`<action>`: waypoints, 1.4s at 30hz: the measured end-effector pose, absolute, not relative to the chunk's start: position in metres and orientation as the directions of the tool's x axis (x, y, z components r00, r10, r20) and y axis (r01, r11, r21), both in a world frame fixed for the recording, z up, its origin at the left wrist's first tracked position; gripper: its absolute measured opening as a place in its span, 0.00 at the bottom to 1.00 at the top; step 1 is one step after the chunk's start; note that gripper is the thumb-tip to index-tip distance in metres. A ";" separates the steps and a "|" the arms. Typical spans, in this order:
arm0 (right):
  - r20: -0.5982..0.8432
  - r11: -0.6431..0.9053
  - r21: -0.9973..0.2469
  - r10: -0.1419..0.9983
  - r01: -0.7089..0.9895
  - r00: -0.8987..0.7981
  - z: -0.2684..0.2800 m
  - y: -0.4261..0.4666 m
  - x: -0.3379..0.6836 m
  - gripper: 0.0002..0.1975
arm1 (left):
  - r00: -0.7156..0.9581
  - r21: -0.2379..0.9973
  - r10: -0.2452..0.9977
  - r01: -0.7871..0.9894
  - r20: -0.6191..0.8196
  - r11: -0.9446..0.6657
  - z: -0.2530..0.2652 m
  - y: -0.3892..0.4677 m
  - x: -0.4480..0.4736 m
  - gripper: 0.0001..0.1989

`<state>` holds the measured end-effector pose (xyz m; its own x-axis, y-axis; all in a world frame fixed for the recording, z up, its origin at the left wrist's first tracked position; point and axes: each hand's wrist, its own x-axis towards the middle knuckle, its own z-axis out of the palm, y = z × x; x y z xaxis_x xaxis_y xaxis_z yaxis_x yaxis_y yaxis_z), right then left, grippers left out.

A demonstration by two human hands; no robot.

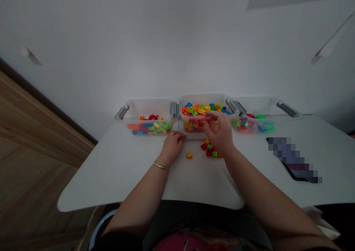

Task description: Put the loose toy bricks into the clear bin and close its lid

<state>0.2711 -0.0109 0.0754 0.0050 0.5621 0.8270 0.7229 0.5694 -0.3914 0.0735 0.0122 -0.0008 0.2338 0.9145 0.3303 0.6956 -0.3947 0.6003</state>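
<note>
My right hand [220, 130] is raised at the front of the middle clear plastic bin [203, 96], with thumb and forefinger closed on a small red toy brick [210, 120], partly hidden by the fingers. My left hand [172, 145] rests on the table with fingers loosely bent, fingertips touching the pale edge [194, 137] below that bin; nothing shows in it. Beneath my right hand lies a small pile of red, green and yellow toy bricks [209, 153], partly covered by the hand and wrist. A single yellow-orange brick [189, 155] sits apart, between my hands.
Coloured bricks fill the middle bin. A left bin [149, 103] and a right bin [257, 102] hold more coloured pieces. On the right of the white table [111, 173] lies a phone [294, 162], its screen blurred. The wall [155, 40] stands directly behind the bins.
</note>
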 end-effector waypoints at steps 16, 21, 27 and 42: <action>0.316 0.510 -0.290 0.850 0.810 -0.422 0.009 -0.059 0.245 0.14 | 0.201 0.642 0.920 0.667 0.336 -0.380 -0.002 0.015 0.074 0.11; 0.321 0.426 -0.224 0.881 0.876 -0.347 0.008 -0.060 0.241 0.16 | 0.201 0.643 0.921 0.666 0.333 -0.378 -0.002 0.015 0.075 0.11; 0.339 0.404 -0.220 0.885 0.888 -0.319 0.002 -0.057 0.237 0.12 | 0.201 0.642 0.924 0.670 0.326 -0.372 -0.001 0.014 0.075 0.11; 0.307 0.449 -0.228 0.875 0.864 -0.374 0.001 -0.058 0.237 0.09 | 0.200 0.635 0.927 0.681 0.317 -0.364 -0.001 0.015 0.075 0.11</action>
